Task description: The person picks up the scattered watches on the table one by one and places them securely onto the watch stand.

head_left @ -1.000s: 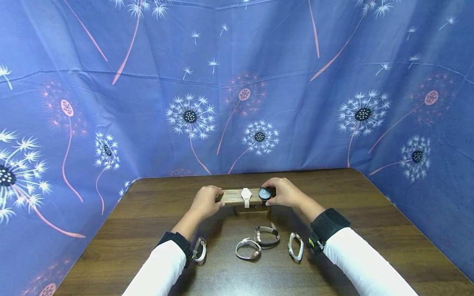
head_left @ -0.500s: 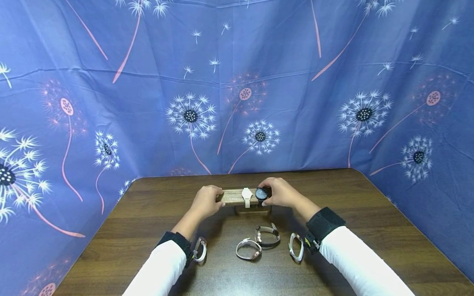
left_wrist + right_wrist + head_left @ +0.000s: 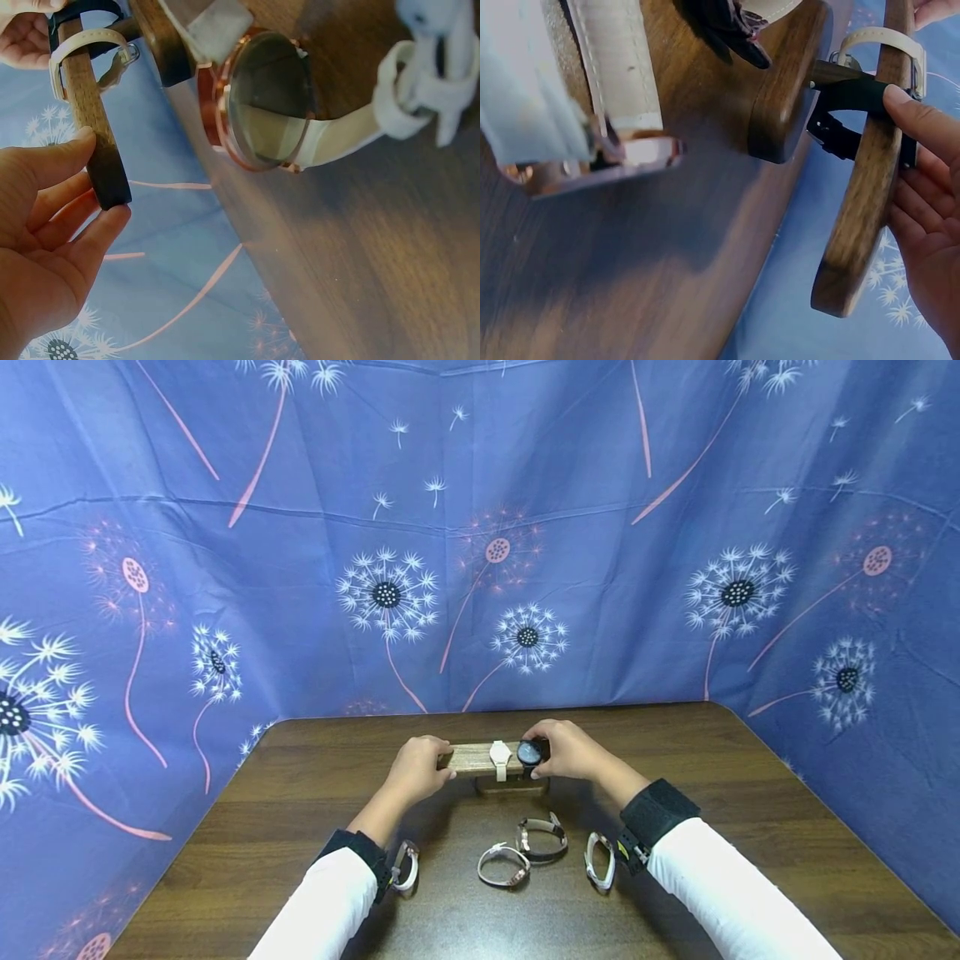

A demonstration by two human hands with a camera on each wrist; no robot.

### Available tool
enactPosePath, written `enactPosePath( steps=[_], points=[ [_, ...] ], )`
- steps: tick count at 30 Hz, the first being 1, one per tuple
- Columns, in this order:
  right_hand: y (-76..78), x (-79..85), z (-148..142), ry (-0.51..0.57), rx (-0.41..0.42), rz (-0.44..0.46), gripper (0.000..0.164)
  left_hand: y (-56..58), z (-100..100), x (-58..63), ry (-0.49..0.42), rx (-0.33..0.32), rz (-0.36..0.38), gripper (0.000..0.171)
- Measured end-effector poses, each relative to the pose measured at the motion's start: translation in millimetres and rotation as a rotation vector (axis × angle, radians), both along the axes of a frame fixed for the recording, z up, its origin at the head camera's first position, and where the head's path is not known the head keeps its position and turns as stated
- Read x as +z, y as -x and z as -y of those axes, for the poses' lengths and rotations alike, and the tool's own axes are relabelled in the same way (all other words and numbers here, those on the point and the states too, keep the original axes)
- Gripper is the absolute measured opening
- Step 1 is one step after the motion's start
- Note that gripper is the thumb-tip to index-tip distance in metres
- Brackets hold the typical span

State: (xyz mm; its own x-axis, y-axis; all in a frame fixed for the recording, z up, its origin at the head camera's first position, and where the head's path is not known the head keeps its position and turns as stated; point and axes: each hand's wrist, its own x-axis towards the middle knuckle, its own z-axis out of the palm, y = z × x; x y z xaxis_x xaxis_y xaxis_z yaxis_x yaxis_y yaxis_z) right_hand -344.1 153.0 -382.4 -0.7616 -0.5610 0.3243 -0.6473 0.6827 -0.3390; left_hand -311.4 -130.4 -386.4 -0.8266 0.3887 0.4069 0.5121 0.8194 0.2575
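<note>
A wooden watch stand (image 3: 470, 759) stands toward the back of the table, its crossbar raised above a base. My left hand (image 3: 416, 768) grips the bar's left end; in the left wrist view its thumb (image 3: 84, 142) lies on one side and the fingers on the other. A white watch (image 3: 500, 755) is looped round the bar's middle. Close to its right, a black watch (image 3: 529, 753) encircles the bar too. My right hand (image 3: 572, 752) holds this black watch, thumb on its strap (image 3: 855, 96) in the right wrist view. The bar's right end shows bare there.
Several more watches lie on the brown table (image 3: 315, 793) in front of the stand: a white-strapped watch (image 3: 406, 867) by the left forearm, a thin light watch (image 3: 495, 882), a dark-strapped watch (image 3: 551, 855) and a white watch (image 3: 600, 862) near the right wrist. A blue cloth (image 3: 600, 610) hangs behind.
My right hand has slid the black watch a little left along the bar, closer to the white one. During the last half second it holds still; my left hand stays put throughout.
</note>
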Motion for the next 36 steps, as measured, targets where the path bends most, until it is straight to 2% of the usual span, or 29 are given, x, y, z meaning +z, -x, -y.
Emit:
enactPosePath(
  steps=[7, 15, 28, 36],
  points=[
    [-4.1, 5.0, -6, -0.021, 0.012, -0.009, 0.059, -1.3, 0, 1.2, -0.002, 0.003, 0.022, 0.034],
    [-12.8, 8.6, -19, 0.045, 0.026, -0.078, 0.055, -1.5, 0, 0.7, 0.004, 0.013, 0.045, 0.034],
    [-45.1, 12.3, -30, 0.118, 0.064, -0.122, 0.047, -3.3, 1, -3.4, -0.016, 0.020, 0.034, 0.037],
    [-63.4, 2.6, -29, 0.117, 0.118, -0.103, 0.040, -4.3, 3, -0.9, -0.021, 0.025, 0.032, 0.039]
  ],
)
